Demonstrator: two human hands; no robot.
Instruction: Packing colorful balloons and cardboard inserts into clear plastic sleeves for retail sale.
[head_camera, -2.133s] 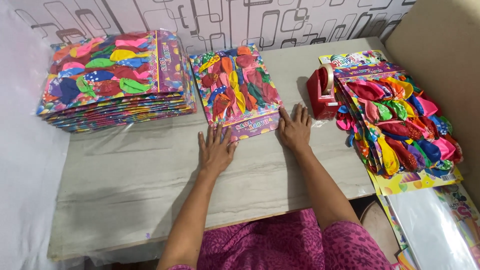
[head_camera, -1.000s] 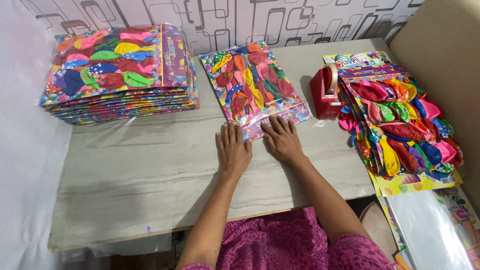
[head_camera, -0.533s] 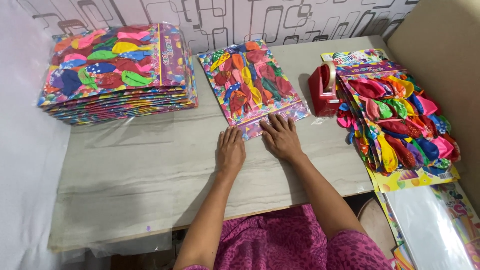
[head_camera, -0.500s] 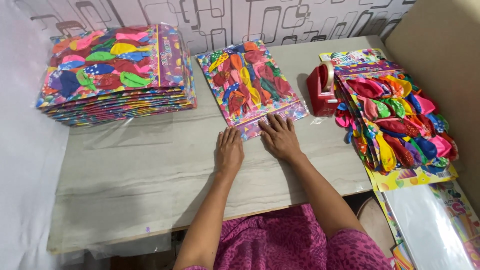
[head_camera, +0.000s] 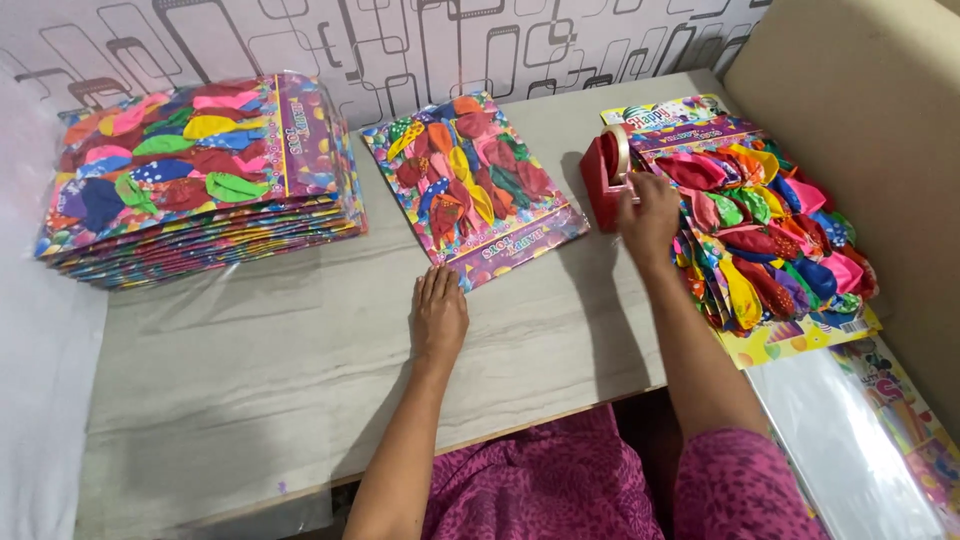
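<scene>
Your left hand (head_camera: 438, 315) lies flat and open on the grey table (head_camera: 250, 370), palm down, with its fingertips touching the near edge of the balloon card (head_camera: 470, 190) in the middle. That card is a flat sheet covered with bright balloons in a clear wrapper, and it lies a bit crooked on the table. Your right hand (head_camera: 648, 208) is up at the red tape dispenser (head_camera: 606, 178), resting on it with the fingers curled over the top (you cannot tell from here how tight the grip is). The dispenser stands between the middle card and the messy pile of balloon cards (head_camera: 765, 240) on your right, just beside both. Far off to your left sits a neat, tall stack of wrapped balloon cards (head_camera: 200, 175), well apart from both hands. Near your right elbow lie some clear plastic bags (head_camera: 850, 450).
</scene>
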